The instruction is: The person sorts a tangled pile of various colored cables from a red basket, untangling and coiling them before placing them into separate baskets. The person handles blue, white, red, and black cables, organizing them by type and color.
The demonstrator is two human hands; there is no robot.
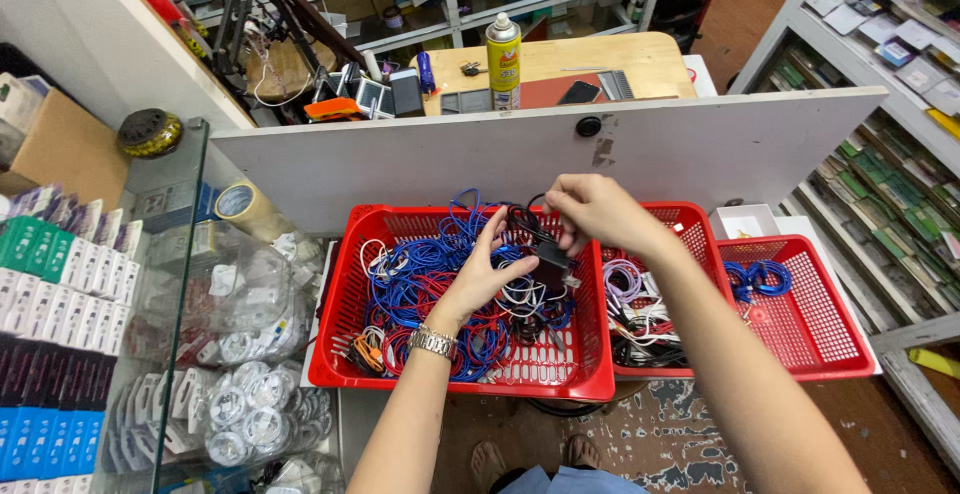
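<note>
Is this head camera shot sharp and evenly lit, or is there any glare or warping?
Head view: evenly lit and sharp on both hands, left hand and right hand; soft reflections on the glass panel; wide-angle bending tilts the shelves at the edges.

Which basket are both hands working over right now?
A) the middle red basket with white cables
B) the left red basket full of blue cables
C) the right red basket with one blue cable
B: the left hand and right hand hold a black adapter over the left red basket packed with blue cables.
</note>
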